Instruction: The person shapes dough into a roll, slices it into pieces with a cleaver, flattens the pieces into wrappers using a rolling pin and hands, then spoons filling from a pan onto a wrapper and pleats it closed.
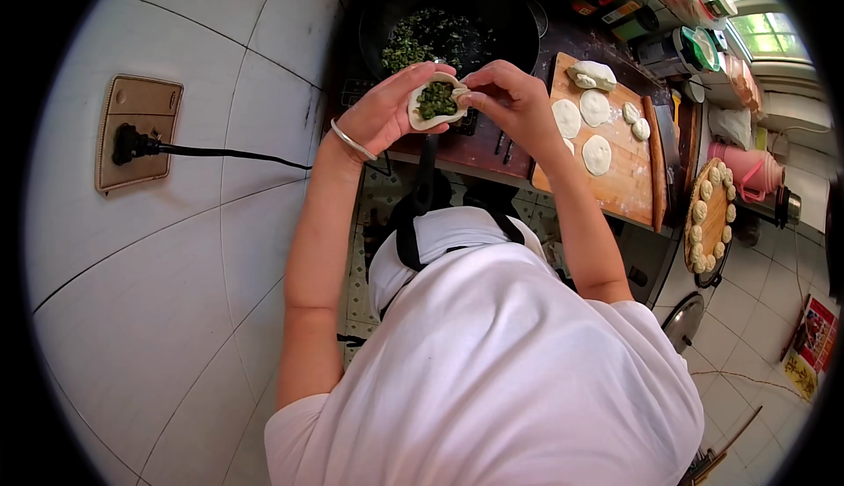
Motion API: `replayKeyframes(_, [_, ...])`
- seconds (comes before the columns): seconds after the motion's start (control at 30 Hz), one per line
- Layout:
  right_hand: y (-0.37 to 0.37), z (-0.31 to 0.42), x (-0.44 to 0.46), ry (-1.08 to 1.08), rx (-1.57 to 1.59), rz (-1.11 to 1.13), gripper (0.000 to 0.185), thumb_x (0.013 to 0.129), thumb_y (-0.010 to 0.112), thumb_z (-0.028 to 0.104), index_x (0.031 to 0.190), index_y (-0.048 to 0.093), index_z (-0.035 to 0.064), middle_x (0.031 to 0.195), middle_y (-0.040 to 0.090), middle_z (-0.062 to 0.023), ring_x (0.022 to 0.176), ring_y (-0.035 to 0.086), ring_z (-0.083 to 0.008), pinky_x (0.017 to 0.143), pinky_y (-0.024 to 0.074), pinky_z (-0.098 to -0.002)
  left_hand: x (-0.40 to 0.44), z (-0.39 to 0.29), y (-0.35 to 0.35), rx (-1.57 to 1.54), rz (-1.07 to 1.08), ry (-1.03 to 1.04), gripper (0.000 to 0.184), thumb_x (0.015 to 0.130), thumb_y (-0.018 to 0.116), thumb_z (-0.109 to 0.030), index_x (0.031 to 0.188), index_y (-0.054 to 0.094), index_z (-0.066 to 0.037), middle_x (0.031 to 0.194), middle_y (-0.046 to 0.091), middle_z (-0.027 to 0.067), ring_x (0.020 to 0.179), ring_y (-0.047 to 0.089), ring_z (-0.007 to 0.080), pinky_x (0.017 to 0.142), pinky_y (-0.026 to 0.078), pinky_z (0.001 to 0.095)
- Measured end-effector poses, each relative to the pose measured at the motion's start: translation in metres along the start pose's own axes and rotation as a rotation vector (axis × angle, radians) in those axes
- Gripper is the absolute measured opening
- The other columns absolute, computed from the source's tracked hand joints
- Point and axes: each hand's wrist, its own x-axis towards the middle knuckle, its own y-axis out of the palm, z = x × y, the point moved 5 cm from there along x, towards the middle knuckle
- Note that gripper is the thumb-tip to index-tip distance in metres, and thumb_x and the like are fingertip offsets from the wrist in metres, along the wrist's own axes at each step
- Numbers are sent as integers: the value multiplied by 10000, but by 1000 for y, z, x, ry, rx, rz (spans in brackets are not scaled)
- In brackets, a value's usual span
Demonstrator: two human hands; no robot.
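Note:
A round dough wrapper [423, 120] with chopped green filling [437, 100] in its middle rests in my left hand [380, 109], whose fingers curve round its far side. My right hand [510, 99] pinches the wrapper's right edge between thumb and fingers, where the dough is gathered into folds. The filling is still visible through the open top. Just beyond both hands sits a dark wok [492, 24] with more chopped green filling [406, 42] spread inside. Its handle [426, 169] points toward my body.
Right of my hands lies a wooden board [624, 182] with flat dough rounds [597, 155], dough pieces [641, 129] and a rolling pin [656, 165]. Farther right, a round tray [714, 213] bears several filled buns [700, 211]. Bottles and jars line the back. A plugged cord [237, 153] runs from the left wall.

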Motion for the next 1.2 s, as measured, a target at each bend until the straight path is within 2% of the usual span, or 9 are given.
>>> replayKeyframes(0.13, [1,13,-3,-163,-317,16,145,803,720,50,913,644,-7,872,634,-42,739,631,-111,640,514,-230,0,0,-4,95,-99,-35,441,1000,395,-391,1263,502,-53,1175,582,75,1048,595,170,797,548,317])
replayKeyframes(0.23, [0,12,-3,-104,-163,18,145,811,713,51,925,645,-8,877,638,-41,727,623,-105,632,510,-226,2,-3,-1,166,-61,-35,457,1001,379,-424,1250,513,-64,1147,597,62,1032,597,147,784,543,302])
replayKeyframes(0.3, [1,-3,-3,156,173,-18,146,822,703,45,941,638,-11,898,648,-42,733,622,-94,638,509,-217,4,-6,3,191,-36,-31,466,1001,371,-440,1244,518,-70,1132,604,57,1023,598,135,779,539,295])
replayKeyframes(0.5, [-3,-12,-5,108,136,-185,153,831,695,42,960,633,-14,848,661,-54,699,615,-73,613,499,-206,10,-7,-7,216,-172,9,568,971,368,-533,1251,512,-61,1122,616,58,992,600,119,783,511,263])
replayKeyframes(0.57, [-1,-7,-4,167,162,-222,145,836,689,45,954,632,-15,819,660,-49,686,612,-68,603,493,-202,14,-5,-10,-89,-303,138,624,952,375,-565,1273,490,-42,1137,614,81,1017,591,144,834,493,296])
replayKeyframes(0.63, [2,0,-5,238,151,-246,117,850,671,49,939,632,-17,765,656,-37,659,605,-60,583,476,-190,14,1,10,-338,-237,183,641,954,370,-547,1307,433,-16,1248,537,150,1122,546,260,934,466,439])
replayKeyframes(0.97, [-1,-4,-1,212,172,-216,217,795,738,76,973,640,1,858,625,-41,696,601,-74,626,498,-207,8,1,24,-155,-232,245,548,976,369,-499,1245,457,-29,1205,538,139,1129,544,253,946,480,455])
replayKeyframes(1.13, [4,28,-5,-140,-282,-132,152,770,745,62,893,666,19,813,603,-48,693,608,-99,616,499,-228,9,7,17,-176,-202,184,527,966,414,-516,1203,495,-52,1118,568,86,1053,574,199,901,504,411])
replayKeyframes(1.2, [1,21,-5,-120,-202,-130,156,770,743,62,898,665,18,816,605,-52,689,611,-109,614,498,-233,10,10,17,-127,-151,170,564,969,379,-524,1236,473,-35,1176,561,106,1090,565,207,916,502,415])
